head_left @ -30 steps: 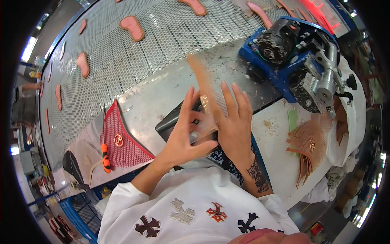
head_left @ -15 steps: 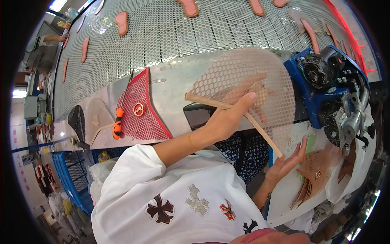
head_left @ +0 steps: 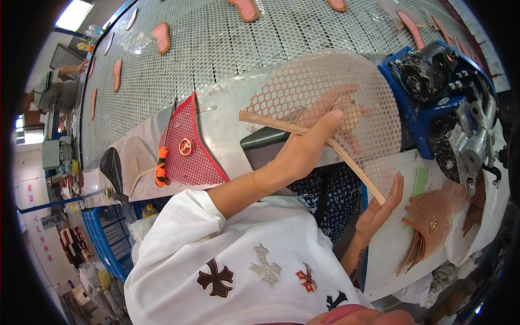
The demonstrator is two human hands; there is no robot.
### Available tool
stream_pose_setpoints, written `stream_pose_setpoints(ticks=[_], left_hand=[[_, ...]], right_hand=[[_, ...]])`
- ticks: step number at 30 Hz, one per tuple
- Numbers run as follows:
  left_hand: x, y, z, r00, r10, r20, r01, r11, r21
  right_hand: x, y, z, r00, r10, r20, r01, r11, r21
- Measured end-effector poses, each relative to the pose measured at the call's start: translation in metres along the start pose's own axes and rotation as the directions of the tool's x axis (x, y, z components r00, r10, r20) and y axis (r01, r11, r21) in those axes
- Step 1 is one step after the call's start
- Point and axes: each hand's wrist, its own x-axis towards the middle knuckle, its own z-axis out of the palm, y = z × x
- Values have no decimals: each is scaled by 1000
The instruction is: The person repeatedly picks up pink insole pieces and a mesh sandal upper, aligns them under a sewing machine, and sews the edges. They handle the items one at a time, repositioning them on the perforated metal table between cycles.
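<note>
Grips the clear honeycomb mesh panel (head_left: 325, 76) by its tan edge strip (head_left: 355, 168) with the left hand (head_left: 306, 149), closing the thumb over the strip and spreading the fingers beneath, visible through the mesh. Holds the right hand (head_left: 374, 216) open at the strip's lower end; cannot tell whether touching or merely overlapping. Differs from 1.0 s ago: turned edge-on between 2 hands then, spread face-up now. Suggests a change from 2-handed handling to mainly 1-handed support, exposing most of the mesh. Locate the panel above the metal worktop (head_left: 222, 130), partly over the black case (head_left: 262, 141), just beside the blue machine (head_left: 439, 103). Note the red mesh panel (head_left: 189, 162) to the left.
</note>
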Motion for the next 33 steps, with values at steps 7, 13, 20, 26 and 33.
stream_pose_setpoints(ticks=[7,13,20,26,33], left_hand=[[55,29,0,941,311,-136,-301,950,90],[155,58,-2,673,705,-224,-676,709,200],[279,18,-37,734,602,-315,-593,794,136],[302,-24,-100,946,-275,-172,241,950,-197],[211,14,-111,940,-328,98,304,930,206]], right_hand=[[1,4,-2,1000,-10,-10,10,1000,18],[3,1,-4,999,39,-28,-37,998,49],[3,-2,-2,1000,28,-11,-27,999,20],[4,-5,3,1000,-19,17,21,997,-68],[20,-22,20,993,-98,62,106,984,-145]])
